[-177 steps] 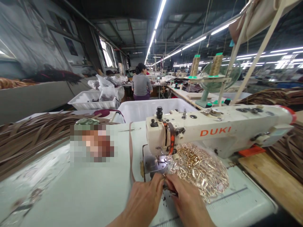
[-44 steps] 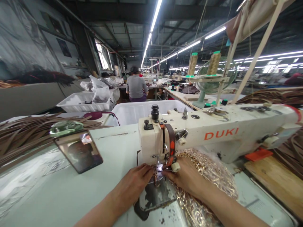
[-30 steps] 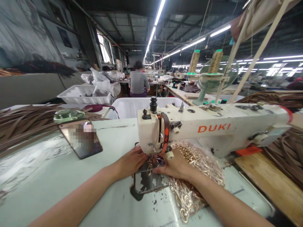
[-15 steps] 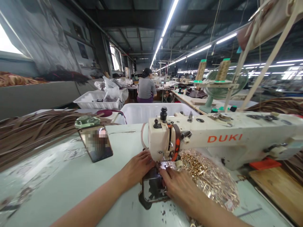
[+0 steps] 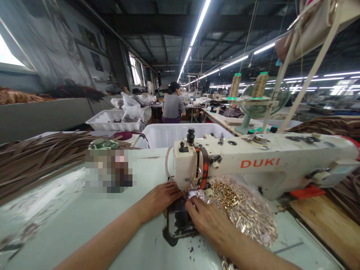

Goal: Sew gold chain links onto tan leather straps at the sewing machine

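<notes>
Head: strap beside left hand

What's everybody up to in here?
Someone sits or stands at a DUKI sewing machine, with the left hand and right hand close together just below its head. Whatever is between their fingers is too hidden to name. A narrow strap curves up beside the machine head. A heap of gold-coloured metal clasps lies beside the right hand. Farther off, a person in a grey top faces away.
</notes>
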Motion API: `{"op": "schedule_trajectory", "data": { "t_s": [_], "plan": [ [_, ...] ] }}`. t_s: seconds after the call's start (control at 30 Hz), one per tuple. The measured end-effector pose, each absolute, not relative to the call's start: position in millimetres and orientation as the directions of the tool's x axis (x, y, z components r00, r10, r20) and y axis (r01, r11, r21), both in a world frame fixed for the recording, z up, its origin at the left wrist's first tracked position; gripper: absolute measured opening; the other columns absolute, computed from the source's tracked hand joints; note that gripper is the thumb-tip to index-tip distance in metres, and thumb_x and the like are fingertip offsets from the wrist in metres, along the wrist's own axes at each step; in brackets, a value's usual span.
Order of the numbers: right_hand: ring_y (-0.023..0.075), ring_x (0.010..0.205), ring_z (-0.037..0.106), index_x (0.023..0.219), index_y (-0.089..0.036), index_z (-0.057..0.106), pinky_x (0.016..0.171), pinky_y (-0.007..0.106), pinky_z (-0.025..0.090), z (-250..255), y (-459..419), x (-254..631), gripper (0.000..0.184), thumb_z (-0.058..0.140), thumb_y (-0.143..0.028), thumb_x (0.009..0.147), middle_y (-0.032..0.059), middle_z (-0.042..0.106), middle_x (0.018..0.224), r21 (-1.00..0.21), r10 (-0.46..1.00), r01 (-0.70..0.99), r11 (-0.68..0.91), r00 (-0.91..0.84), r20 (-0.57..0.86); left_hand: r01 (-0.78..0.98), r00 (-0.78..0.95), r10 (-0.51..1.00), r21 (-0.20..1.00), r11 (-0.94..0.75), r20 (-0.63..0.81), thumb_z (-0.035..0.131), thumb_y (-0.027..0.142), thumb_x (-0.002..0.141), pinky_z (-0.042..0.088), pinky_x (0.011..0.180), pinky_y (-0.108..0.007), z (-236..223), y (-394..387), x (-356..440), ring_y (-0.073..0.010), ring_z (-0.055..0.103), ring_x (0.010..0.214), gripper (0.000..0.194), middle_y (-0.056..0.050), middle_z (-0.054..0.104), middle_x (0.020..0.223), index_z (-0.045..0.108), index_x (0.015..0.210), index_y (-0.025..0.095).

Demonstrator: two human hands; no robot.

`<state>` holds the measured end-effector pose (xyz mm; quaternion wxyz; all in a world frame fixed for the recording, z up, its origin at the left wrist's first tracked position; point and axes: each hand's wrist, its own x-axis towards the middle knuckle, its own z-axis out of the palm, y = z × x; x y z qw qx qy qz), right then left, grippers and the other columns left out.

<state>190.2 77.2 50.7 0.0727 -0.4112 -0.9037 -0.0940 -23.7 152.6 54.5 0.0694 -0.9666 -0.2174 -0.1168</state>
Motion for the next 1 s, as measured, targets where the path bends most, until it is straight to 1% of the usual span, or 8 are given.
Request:
{"op": "schedule_trajectory", "data": {
  "t_s": [0.1, 0.2, 0.27, 0.4, 0.5, 0.67, 0.8, 1.0],
  "plan": [
    [0.0211, 0.073, 0.060, 0.116, -0.014, 0.048, 0.059, 0.029, 0.043, 53.1, 82.9, 199.3, 0.051, 0.050, 0.008, 0.070, 0.0107, 0.062, 0.098, 0.046, 0.786, 0.812, 0.581, -0.575, 0.228, 0.442, 0.880, 0.409, -0.103, -0.891, 0.242, 0.048, 0.013, 0.095, 0.047, 0.097, -0.039, 52.1, 145.8, -24.8, -0.0239, 0.056, 0.109, 0.028, -0.010, 0.065, 0.109, 0.056, 0.123, 0.015],
    [0.0212, 0.077, 0.062, 0.104, -0.016, 0.059, 0.066, 0.028, 0.045, 55.4, 91.2, 208.2, 0.028, 0.054, -0.003, 0.080, 0.0091, 0.064, 0.093, -0.133, 0.864, 0.869, 0.477, -0.437, 0.250, 0.484, 0.867, 0.446, -0.156, -0.861, 0.223, 0.050, 0.008, 0.092, 0.051, 0.089, -0.044, 47.7, 136.5, -23.7, -0.0277, 0.058, 0.103, 0.032, -0.013, 0.064, 0.107, 0.054, 0.124, 0.011],
    [0.0212, 0.082, 0.063, 0.095, -0.018, 0.064, 0.071, 0.027, 0.047, 56.1, 97.4, 212.0, 0.013, 0.053, -0.014, 0.088, 0.0080, 0.066, 0.095, -0.260, 0.884, 0.853, 0.452, -0.389, 0.258, 0.524, 0.845, 0.484, -0.168, -0.835, 0.226, 0.051, 0.007, 0.091, 0.053, 0.086, -0.043, 45.7, 132.4, -21.9, -0.0280, 0.059, 0.100, 0.031, -0.013, 0.064, 0.107, 0.056, 0.121, 0.011],
    [0.0203, 0.088, 0.063, 0.092, -0.019, 0.068, 0.078, 0.027, 0.047, 53.3, 110.1, 215.9, 0.020, 0.048, -0.018, 0.093, 0.0068, 0.068, 0.096, -0.388, 0.854, 0.762, 0.519, -0.449, 0.262, 0.550, 0.798, 0.527, 0.002, -0.835, 0.293, 0.049, 0.013, 0.094, 0.054, 0.080, -0.035, 44.5, 132.6, -18.6, -0.0223, 0.061, 0.094, 0.021, -0.006, 0.066, 0.101, 0.062, 0.109, 0.020],
    [0.0208, 0.090, 0.063, 0.090, -0.019, 0.069, 0.080, 0.028, 0.047, 49.7, 117.3, 218.8, 0.021, 0.049, -0.017, 0.092, 0.0065, 0.069, 0.093, -0.395, 0.833, 0.733, 0.554, -0.491, 0.256, 0.540, 0.779, 0.531, 0.074, -0.838, 0.334, 0.047, 0.013, 0.095, 0.054, 0.077, -0.034, 42.3, 134.2, -16.7, -0.0216, 0.061, 0.089, 0.024, -0.004, 0.066, 0.096, 0.062, 0.110, 0.023],
    [0.0229, 0.093, 0.062, 0.090, -0.019, 0.070, 0.083, 0.031, 0.047, 48.4, 120.7, 221.5, 0.020, 0.051, -0.016, 0.090, 0.0079, 0.069, 0.093, -0.348, 0.837, 0.762, 0.546, -0.481, 0.259, 0.565, 0.767, 0.553, 0.065, -0.822, 0.326, 0.048, 0.008, 0.093, 0.052, 0.085, -0.038, 36.8, 131.0, -13.4, -0.0235, 0.059, 0.095, 0.026, -0.007, 0.065, 0.097, 0.059, 0.113, 0.019],
    [0.0225, 0.093, 0.063, 0.099, -0.020, 0.069, 0.082, 0.030, 0.047, 51.8, 119.6, 219.0, 0.023, 0.050, -0.013, 0.090, 0.0081, 0.069, 0.095, -0.341, 0.827, 0.754, 0.562, -0.497, 0.265, 0.557, 0.767, 0.544, 0.067, -0.827, 0.339, 0.045, 0.007, 0.093, 0.050, 0.091, -0.037, 38.2, 128.6, -12.1, -0.0232, 0.057, 0.101, 0.025, -0.008, 0.064, 0.098, 0.060, 0.109, 0.018],
    [0.0228, 0.093, 0.063, 0.109, -0.020, 0.066, 0.081, 0.030, 0.047, 54.7, 119.0, 216.4, 0.029, 0.048, -0.010, 0.089, 0.0086, 0.069, 0.100, -0.312, 0.826, 0.766, 0.562, -0.496, 0.269, 0.542, 0.770, 0.532, 0.079, -0.837, 0.352, 0.042, 0.010, 0.095, 0.050, 0.091, -0.037, 42.0, 129.9, -11.3, -0.0219, 0.058, 0.100, 0.024, -0.007, 0.064, 0.096, 0.060, 0.110, 0.019]
  ]
}}
